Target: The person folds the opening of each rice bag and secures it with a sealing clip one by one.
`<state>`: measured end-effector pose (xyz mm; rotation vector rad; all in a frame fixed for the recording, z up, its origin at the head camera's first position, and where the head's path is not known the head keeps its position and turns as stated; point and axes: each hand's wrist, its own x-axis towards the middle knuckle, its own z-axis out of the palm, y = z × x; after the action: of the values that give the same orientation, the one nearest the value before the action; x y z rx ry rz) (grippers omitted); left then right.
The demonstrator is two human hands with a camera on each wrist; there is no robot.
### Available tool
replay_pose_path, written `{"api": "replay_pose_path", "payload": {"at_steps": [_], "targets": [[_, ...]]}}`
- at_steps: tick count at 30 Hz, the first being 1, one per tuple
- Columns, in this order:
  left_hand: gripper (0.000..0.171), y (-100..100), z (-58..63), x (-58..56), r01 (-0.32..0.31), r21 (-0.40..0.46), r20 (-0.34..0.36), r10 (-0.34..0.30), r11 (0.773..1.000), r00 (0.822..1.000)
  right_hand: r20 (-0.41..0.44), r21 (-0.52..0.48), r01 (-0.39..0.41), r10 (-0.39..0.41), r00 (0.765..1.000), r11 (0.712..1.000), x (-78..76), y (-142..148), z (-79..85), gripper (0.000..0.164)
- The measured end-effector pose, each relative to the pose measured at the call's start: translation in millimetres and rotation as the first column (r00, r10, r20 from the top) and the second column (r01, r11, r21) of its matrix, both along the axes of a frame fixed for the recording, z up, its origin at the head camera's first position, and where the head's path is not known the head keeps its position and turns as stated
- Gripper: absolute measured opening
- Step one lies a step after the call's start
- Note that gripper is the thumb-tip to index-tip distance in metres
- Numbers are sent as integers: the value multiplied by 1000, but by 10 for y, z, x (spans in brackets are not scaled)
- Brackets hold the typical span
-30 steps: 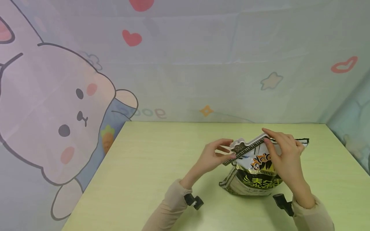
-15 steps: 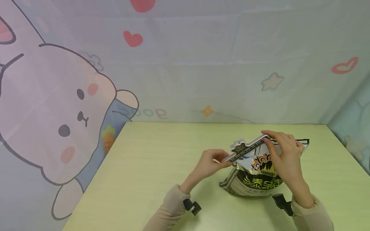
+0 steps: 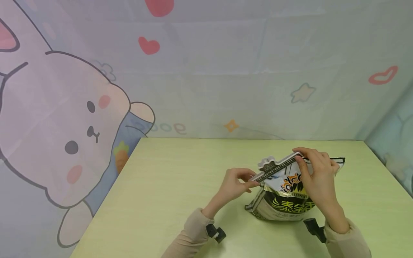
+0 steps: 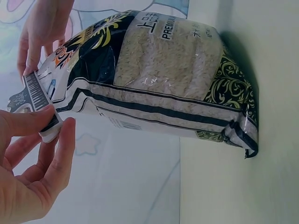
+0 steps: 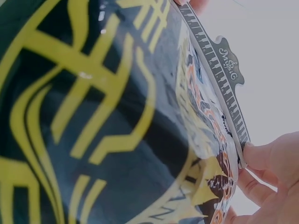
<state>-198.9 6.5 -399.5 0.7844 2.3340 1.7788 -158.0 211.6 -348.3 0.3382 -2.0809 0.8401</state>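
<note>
A clear-windowed bag of rice stands on the table, its front printed in black, yellow and orange; the grains show in the left wrist view. Across its top runs a long bag clip with a piano-key pattern and a scalloped tab, marked "Music" in the right wrist view. My left hand pinches the clip's left end between thumb and fingers. At the opposite end my right hand pinches the clip, thumb in front and index finger over the top. The clip slants, left end lower. Behind my right hand, part of the bag is hidden.
The pale green table reaches back to a printed cloth backdrop with a rabbit, hearts and stars. The bag's black-edged top right corner sticks out past my right hand. Small black mounts sit on both wrists.
My left hand has slid down along the clip to its left end, uncovering the tab. My right hand and the bag stay nearly in place.
</note>
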Motion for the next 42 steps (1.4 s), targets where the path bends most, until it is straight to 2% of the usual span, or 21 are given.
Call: {"api": "replay_pose_path", "payload": {"at_steps": [5,8,14,17,21,24,26,32,35,42], "targets": [[17,10,26,32,-7,2,11,7,1000,1000,-13,-11,9,-9,1000,1000,5,2,-17,21],[19,-2,107,87,6,4,19,-6,1000,1000,-21,-22,8,-8,1000,1000,13,3,-25,24],[22,-60,293,230,19,-51,-45,-21,999,999,-6,-33,17,-18,1000,999,63,1,-62,35],[25,-86,332,271,7,-83,-74,-13,997,997,-4,-34,18,-18,1000,999,91,2,-77,39],[29,-121,346,296,-1,-75,-61,-4,997,998,-15,-26,22,-22,1000,999,116,7,-85,40],[32,-162,333,299,-14,-55,-51,12,998,999,-20,-25,17,-17,1000,1000,130,10,-98,39],[35,-192,275,276,-28,-46,-52,26,999,998,-25,-29,14,-14,1000,999,143,18,-113,37],[32,-295,50,217,-100,-64,-143,91,993,986,-29,-36,-7,6,1000,999,190,71,-161,36],[29,-346,28,240,-128,-64,-178,115,990,977,-25,-28,-22,21,999,999,210,107,-180,38],[24,-461,40,308,-163,-29,-198,154,986,968,-25,-2,-38,38,999,999,255,221,-247,37]]}}
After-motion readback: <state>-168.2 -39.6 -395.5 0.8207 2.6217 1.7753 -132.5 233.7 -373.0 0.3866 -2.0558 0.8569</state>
